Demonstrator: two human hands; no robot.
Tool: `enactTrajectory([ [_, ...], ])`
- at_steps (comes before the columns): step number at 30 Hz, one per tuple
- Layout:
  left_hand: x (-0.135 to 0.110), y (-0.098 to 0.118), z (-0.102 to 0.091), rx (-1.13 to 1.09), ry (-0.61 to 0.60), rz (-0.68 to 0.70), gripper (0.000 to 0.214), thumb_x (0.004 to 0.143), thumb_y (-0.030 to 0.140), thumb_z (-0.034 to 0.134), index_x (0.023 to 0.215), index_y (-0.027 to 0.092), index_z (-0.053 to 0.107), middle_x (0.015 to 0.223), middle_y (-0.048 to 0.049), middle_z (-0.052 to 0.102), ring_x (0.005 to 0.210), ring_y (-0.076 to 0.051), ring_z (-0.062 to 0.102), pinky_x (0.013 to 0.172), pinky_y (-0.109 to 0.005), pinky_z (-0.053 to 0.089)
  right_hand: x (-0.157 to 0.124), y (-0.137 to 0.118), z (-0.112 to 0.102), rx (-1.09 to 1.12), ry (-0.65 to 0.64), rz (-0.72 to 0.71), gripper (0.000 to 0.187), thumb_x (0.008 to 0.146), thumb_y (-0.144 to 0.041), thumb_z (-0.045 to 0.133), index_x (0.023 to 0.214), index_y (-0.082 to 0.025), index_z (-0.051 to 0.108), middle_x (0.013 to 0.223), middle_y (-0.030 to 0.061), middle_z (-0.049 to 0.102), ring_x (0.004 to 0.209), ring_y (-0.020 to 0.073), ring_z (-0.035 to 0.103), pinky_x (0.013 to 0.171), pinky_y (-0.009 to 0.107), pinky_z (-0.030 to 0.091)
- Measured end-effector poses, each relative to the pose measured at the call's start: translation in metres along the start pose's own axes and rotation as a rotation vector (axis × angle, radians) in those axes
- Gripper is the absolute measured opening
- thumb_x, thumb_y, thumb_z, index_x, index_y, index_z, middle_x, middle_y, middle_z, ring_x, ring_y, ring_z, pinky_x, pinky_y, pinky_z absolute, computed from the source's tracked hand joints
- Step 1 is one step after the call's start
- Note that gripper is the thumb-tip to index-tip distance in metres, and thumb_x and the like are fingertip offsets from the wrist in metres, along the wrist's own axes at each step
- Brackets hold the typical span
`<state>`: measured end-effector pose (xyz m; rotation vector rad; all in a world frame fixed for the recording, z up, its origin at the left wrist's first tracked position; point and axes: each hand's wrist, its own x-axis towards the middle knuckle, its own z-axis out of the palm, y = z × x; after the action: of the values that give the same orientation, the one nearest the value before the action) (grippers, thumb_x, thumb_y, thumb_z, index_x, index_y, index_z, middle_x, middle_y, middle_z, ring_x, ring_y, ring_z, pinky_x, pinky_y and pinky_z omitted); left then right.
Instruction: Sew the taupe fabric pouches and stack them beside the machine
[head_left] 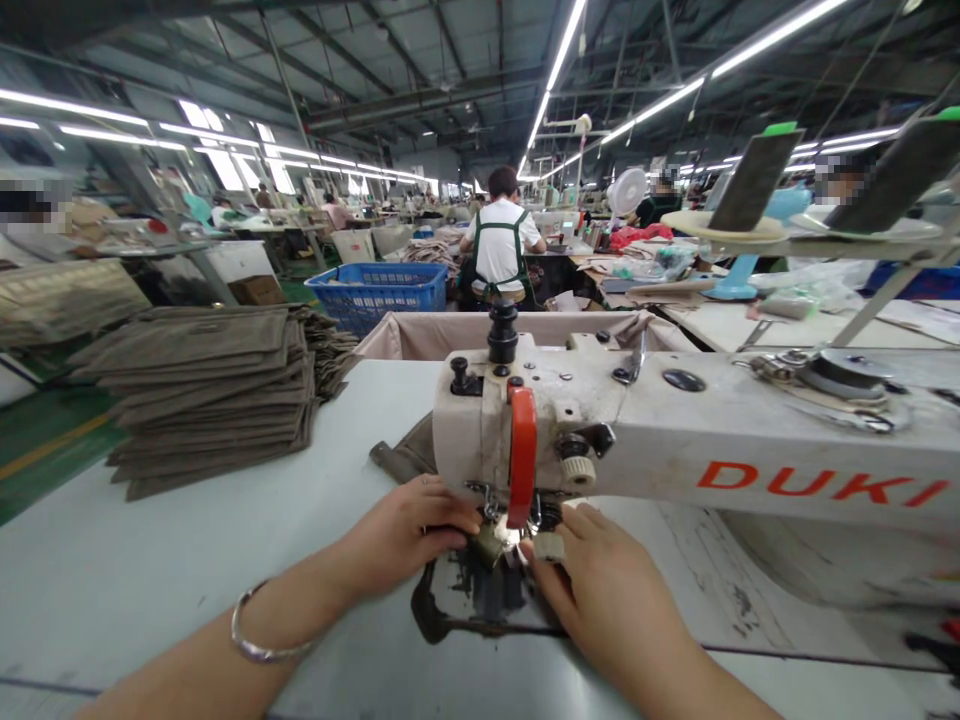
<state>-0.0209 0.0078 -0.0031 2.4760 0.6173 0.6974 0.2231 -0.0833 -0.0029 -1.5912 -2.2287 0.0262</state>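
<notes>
A brown-grey fabric piece [409, 455] runs under the head of a white sewing machine [652, 430], and its near end lies in the lit spot by the needle. My left hand [416, 530] pinches the left side of this near end between thumb and fingers. On the other side of the needle, my right hand [611, 575] is closed, its thumb tip close to the lit spot. A small whitish block [549, 547] shows between its thumb and fingers; whether they grip it or fabric is hidden. An orange-red guard [522, 455] stands in front of the needle area.
A tall stack of brown-grey fabric pieces [217, 390] stands on the table's left. Behind the machine are a pink cloth-lined bin [420, 335], a blue basket [379, 290] and a seated person [501, 245]. Thread cones [757, 180] stand at right.
</notes>
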Motion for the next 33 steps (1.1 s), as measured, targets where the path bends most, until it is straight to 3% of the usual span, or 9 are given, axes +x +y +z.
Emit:
enactTrajectory([
  [3,0.001,0.011,0.004,0.035,0.018,-0.028,0.017,0.088,0.013,0.065,0.100,0.023,0.072,0.101,-0.0020,0.074,0.097,-0.018,0.067,0.097,-0.035,0.049,-0.002,-0.001,-0.001,0.021,-0.037,0.019,0.024,0.094,-0.024,0.053,0.073,-0.019,0.061,0.075,0.0060,0.061,0.081,0.0274,0.055,0.075,0.044,0.047],
  [6,0.001,0.028,0.017,0.115,0.084,-0.049,0.012,0.087,0.012,0.065,0.092,0.021,0.072,0.098,-0.0019,0.074,0.093,-0.018,0.067,0.090,-0.033,0.051,-0.003,-0.006,0.000,0.169,-0.030,-0.033,0.004,0.090,-0.019,0.061,0.089,-0.018,0.065,0.092,0.0072,0.065,0.093,0.0279,0.055,0.081,0.043,0.048],
  [8,-0.001,0.035,0.026,0.165,0.154,-0.056,0.011,0.088,0.011,0.064,0.089,0.020,0.070,0.094,-0.0020,0.074,0.089,-0.018,0.066,0.086,-0.032,0.053,-0.003,-0.010,0.002,0.254,-0.050,-0.087,0.016,0.088,-0.011,0.060,0.100,-0.020,0.065,0.102,0.0053,0.067,0.096,0.0256,0.056,0.083,0.040,0.048],
  [10,-0.002,0.038,0.033,0.206,0.204,-0.057,0.011,0.090,0.012,0.062,0.090,0.020,0.070,0.092,-0.0023,0.073,0.086,-0.018,0.066,0.084,-0.032,0.053,-0.002,-0.012,0.005,0.275,-0.042,-0.115,0.019,0.089,-0.007,0.058,0.099,-0.021,0.065,0.099,0.0037,0.069,0.091,0.0234,0.058,0.081,0.037,0.049],
  [20,0.003,0.036,0.035,0.279,0.233,-0.033,0.014,0.090,0.010,0.060,0.084,0.020,0.068,0.088,-0.0018,0.073,0.083,-0.018,0.066,0.082,-0.030,0.054,0.003,-0.014,0.008,0.158,0.077,-0.143,0.015,0.087,-0.008,0.056,0.084,-0.020,0.065,0.083,0.0038,0.066,0.080,0.0189,0.060,0.072,0.029,0.050],
  [33,0.008,0.025,0.035,0.289,0.191,-0.100,0.013,0.083,0.008,0.068,0.084,0.021,0.068,0.091,-0.0013,0.073,0.089,-0.021,0.065,0.084,-0.033,0.054,0.009,-0.011,0.017,0.133,0.117,-0.126,0.017,0.087,-0.007,0.056,0.092,-0.019,0.067,0.092,0.0083,0.069,0.086,0.0224,0.063,0.078,0.033,0.054],
])
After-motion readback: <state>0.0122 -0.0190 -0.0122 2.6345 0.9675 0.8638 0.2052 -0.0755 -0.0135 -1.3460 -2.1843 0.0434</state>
